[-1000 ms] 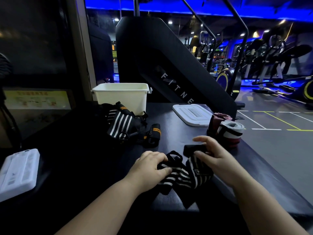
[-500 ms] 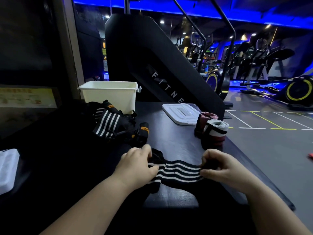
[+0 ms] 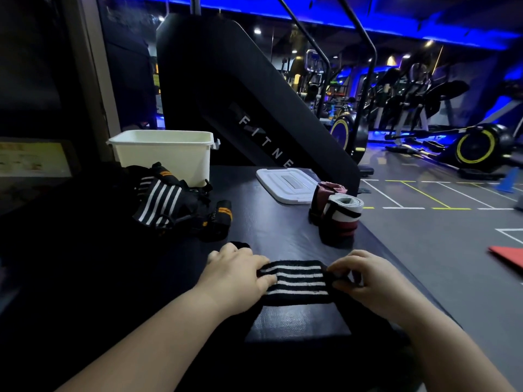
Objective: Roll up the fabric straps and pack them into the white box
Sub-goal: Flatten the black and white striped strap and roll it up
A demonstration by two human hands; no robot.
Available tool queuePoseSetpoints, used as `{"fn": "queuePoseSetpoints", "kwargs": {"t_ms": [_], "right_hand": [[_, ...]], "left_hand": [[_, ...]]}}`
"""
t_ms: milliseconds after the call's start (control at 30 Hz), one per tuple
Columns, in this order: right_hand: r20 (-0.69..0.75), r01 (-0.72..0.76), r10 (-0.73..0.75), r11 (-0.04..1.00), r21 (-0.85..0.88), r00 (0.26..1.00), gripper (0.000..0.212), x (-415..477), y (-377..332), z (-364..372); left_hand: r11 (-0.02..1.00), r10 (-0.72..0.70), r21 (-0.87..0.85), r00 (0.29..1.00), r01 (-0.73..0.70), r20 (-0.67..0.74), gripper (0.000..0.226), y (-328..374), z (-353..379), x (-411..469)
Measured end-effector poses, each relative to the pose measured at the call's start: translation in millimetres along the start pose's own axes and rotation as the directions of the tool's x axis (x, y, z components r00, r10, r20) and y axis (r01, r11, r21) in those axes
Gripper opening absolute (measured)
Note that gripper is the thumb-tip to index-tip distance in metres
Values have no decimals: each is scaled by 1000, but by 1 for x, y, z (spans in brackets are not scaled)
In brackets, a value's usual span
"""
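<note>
Head camera looks down on what I judge to be the start of rolling one strap: the striped strap (image 3: 297,281) lies flat on the dark padded top (image 3: 277,230), stretched between the two hands. The left hand (image 3: 237,274) rests on its left end, fingers laid fairly straight and pressing it down. The right hand (image 3: 365,281) has thumb and fingers curled, pinching the right end; whether a first fold has formed there is too dark to tell. The next move likely calls for turning that pinched end over tightly and rolling leftward against the left hand's hold. Beyond the right hand stand two finished rolls (image 3: 339,219). Beyond the left hand lies a loose heap of straps (image 3: 169,199), then the open white box (image 3: 164,157), its lid (image 3: 285,185) off to the right.
</note>
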State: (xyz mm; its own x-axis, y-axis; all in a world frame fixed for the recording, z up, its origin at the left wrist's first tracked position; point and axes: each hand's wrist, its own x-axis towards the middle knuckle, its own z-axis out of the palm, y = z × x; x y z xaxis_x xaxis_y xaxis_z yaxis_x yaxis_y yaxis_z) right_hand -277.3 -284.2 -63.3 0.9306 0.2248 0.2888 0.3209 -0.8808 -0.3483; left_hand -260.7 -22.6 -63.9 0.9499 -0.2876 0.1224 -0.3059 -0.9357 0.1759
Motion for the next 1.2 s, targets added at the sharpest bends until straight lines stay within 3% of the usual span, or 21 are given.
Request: {"fn": "queuePoseSetpoints", "kwargs": {"t_ms": [167,333,633,933,1100,1200], "right_hand": [[-60,-41,37,998,-50,997,11,-7,-8,7],[-78,-144,139,987,-67,987,35,-5,-10,14],[-40,-247,248,969,24,968,31,-5,-9,4],[-80,-178,171,980,-89,982,16,-6,-7,7],[-246,-339,328,941,-5,912,15,-9,6,1],[-251,-386,386,921,50,888,13,-12,18,-3]], "left_hand": [[997,-76,-38,995,73,-68,51,6,4,2],[997,-59,-58,996,55,-73,44,5,8,4],[998,-41,-44,996,38,-77,52,5,11,2],[999,-44,-3,994,44,-97,55,4,13,2],[999,-47,-3,994,47,-97,56,4,13,3],[999,-40,-17,995,39,-96,54,5,12,2]]}}
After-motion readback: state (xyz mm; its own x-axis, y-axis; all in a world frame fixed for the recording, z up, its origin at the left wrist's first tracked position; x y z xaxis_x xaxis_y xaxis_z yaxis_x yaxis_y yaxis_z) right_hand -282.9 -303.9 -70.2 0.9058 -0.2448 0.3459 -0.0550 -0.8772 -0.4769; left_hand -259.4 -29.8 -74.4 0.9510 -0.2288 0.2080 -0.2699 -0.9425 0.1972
